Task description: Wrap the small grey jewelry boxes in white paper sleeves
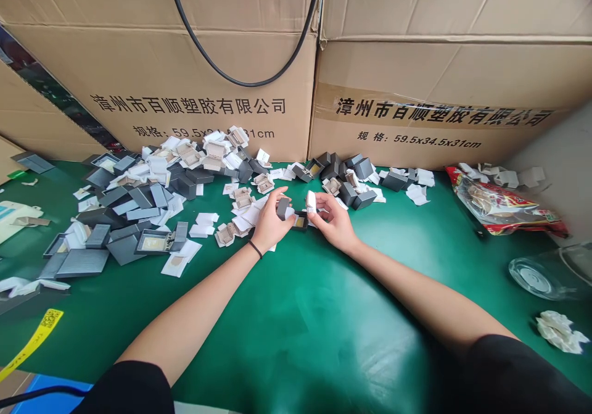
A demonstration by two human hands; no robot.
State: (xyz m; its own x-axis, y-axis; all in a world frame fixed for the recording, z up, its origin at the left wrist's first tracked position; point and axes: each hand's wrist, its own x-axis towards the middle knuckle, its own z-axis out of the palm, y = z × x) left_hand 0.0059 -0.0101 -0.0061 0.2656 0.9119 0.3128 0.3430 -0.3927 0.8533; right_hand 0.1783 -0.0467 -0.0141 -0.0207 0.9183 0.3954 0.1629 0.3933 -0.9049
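Observation:
Near the middle of the green table, my left hand [272, 221] is closed round a small dark grey box [282, 208], thumb and fingers on its sides. Just to its right, my right hand [333, 219] pinches a small white piece [311, 202] between thumb and fingers. Between the two hands an open dark box [300, 219] with a yellowish inside sits low, partly hidden by the fingers. White folded papers [247, 216] lie close beside my left hand.
A large heap of dark boxes [124, 207] and white inserts spreads at left. More boxes [349, 176] lie behind my hands. At right are a red food packet [504, 207], a glass [541, 278] and crumpled paper [560, 332]. Cartons [208, 62] stand behind, a black cable [245, 83] hanging before them.

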